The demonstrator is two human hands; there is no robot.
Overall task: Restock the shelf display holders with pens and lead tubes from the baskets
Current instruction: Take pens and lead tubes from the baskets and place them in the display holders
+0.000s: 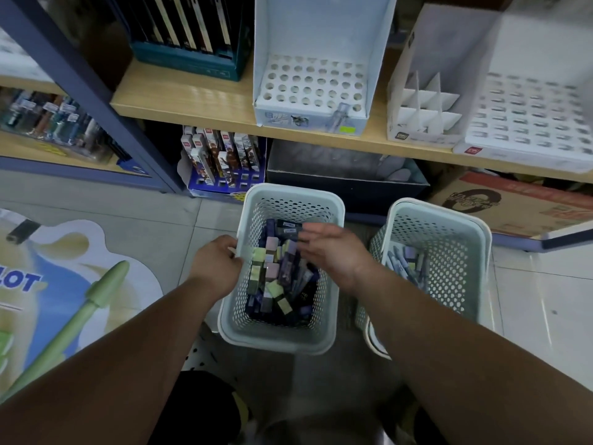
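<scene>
Right hand (pixel 327 252) is smeared by motion blur, so fingertip contact with the contents cannot be confirmed. The tube basket (pixel 279 342) is taken as reference for all places. Its load of lead tubes (pixel 279 277) is seen as a jumble of dark, pale green and pink flat cases; their labels are too small to read. Beyond-right of the tube basket a second basket (pixel 449 220) is partly covered by the right forearm, with pens (pixel 404 261) only half made out inside. Above and behind the tube basket, on the wooden shelf (pixel 192 97), a perforated holder (pixel 311 88) is seen with its holes unfilled. Further right of it a divider holder (pixel 423 104) and a blurred grid holder (pixel 529 117) are cut off at the top and right edges. Left hand (pixel 218 261) is set at the tube basket's left rim, fingers curled round that rim. The right hand is held palm-down over the tubes at the basket's far end, fingers stretched nearly straight, nothing seen in them. Both forearms are extended forward from the bottom edge. Left of the tube basket a floor graphic (pixel 64 284) is printed with a green pen and blue letters "LOT", the word cut by the frame edge. Beyond-right, a cardboard box (pixel 513 203) carries unreadable print. The logos on the holder fronts are not legible.
</scene>
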